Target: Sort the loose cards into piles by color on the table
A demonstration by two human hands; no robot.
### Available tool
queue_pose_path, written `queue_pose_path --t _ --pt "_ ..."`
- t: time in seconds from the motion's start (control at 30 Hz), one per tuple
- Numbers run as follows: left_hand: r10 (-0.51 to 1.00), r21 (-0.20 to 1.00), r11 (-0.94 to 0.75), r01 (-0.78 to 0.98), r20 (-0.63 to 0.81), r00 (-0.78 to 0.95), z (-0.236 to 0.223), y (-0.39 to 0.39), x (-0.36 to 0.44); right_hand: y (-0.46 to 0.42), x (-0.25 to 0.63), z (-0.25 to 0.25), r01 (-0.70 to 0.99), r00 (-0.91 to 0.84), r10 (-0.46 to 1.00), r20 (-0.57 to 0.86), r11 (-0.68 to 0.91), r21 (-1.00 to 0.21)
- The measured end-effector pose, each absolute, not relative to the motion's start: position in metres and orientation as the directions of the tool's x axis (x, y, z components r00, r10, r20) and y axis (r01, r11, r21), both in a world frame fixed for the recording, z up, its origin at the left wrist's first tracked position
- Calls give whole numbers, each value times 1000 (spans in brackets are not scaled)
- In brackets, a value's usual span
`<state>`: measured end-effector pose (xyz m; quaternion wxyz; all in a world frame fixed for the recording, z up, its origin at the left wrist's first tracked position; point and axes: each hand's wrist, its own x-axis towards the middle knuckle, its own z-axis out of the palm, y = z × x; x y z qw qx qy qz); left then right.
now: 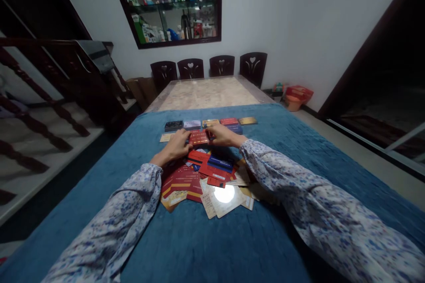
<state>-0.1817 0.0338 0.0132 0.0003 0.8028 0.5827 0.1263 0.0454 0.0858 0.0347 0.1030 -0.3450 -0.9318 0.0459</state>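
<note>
Both hands meet over a red card (199, 137) lying on the blue cloth (299, 150). My left hand (177, 143) grips its left end with curled fingers. My right hand (223, 135) pinches its right end. Just beyond the hands, a row of cards (212, 123) lies side by side: dark, pale, gold, red and tan ones. Nearer to me, a loose pile of cards (206, 181) spreads between my forearms, mostly red, with some blue, gold and cream ones. A bright glare spot sits on a cream card (224, 194).
The blue cloth covers the near part of a long marble-topped table (207, 93). Several dark chairs (206, 68) line its far end. A glass wall cabinet (172, 4) hangs behind. A wooden stair rail (49, 75) runs on the left. A red basket (297, 96) sits on the floor at right.
</note>
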Motion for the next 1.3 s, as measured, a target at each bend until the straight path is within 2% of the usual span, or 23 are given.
queue_pose_path --t 0.2,0.5,0.63,0.93,1.13,1.3 --pt "953 84 -261 962 180 243 15 39 -193 92 28 38 673 -733 671 108 739 -27" --pt "976 66 -190 980 118 182 20 51 -206 96 7 46 729 -685 727 41 684 33" --pt "978 84 -185 979 114 175 18 60 -212 102 -1 45 729 -685 728 20 684 37" --pt "984 29 -177 984 18 177 19 72 -211 112 -7 41 737 -674 738 -33 675 43" --pt "979 53 -204 978 -15 205 15 77 -213 114 -9 41 738 -671 739 -60 673 36" --pt "979 87 -204 975 11 204 10 82 -218 113 -9 42 733 -676 733 -72 679 30"
